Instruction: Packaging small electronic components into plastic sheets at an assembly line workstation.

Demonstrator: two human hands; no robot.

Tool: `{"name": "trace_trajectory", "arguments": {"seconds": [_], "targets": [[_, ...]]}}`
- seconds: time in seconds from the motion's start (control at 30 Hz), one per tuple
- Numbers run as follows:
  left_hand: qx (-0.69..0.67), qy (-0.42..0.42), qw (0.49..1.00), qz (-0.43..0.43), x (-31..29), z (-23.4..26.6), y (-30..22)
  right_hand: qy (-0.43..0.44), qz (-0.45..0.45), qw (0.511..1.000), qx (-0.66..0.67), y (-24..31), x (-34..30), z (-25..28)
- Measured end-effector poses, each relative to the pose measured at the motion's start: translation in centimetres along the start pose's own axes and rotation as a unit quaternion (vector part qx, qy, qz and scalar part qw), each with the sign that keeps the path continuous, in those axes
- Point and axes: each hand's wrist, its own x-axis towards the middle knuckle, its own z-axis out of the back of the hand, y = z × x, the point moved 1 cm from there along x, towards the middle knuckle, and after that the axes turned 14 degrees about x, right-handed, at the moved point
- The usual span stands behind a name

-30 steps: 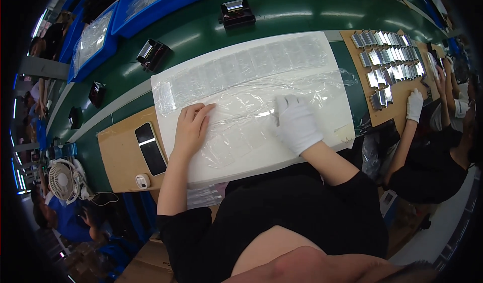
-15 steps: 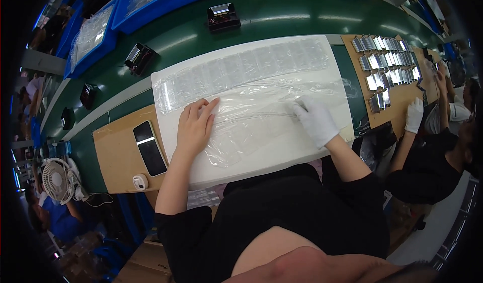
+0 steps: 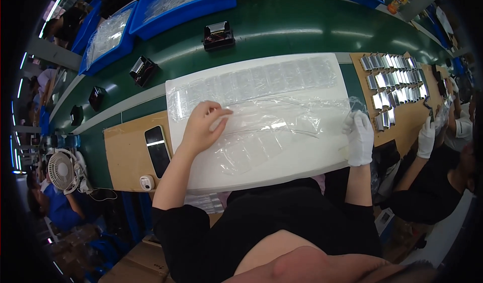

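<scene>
Head view had a green table (image 3: 282, 18) in a crowded workshop, with clear plastic film (image 3: 271, 124) spread over a white board (image 3: 312, 157). Blue bins (image 3: 188, 17) sat across the far side, shiny metal pieces (image 3: 395, 84) off right. The bare left hand (image 3: 204, 124) blocked some film, fingers loosely apart; the gloved right hand (image 3: 359, 139) curled near its right end, couldn't tell if gripping.

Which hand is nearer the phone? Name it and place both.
Left. The bare left hand is over the white board, to the phone's right; the gloved right hand is at the board's right edge, across the board from the phone.
</scene>
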Motion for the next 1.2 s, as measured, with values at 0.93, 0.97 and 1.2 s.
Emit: {"name": "trace_trajectory", "arguments": {"seconds": [0.93,0.97,1.2], "targets": [[-0.725,0.107,0.633,0.251,7.8,0.5,-4.5,0.314,-0.101,0.943,-0.053,-1.1,-3.8,-14.8],[-0.724,0.105,0.632,0.255,7.5,0.6,-4.5,0.315,-0.105,0.942,-0.053,-1.3,-3.8,-14.9],[-0.700,0.028,0.627,0.339,7.2,-0.1,-5.1,0.349,-0.123,0.915,-0.160,-0.9,-4.3,-16.4]]}}
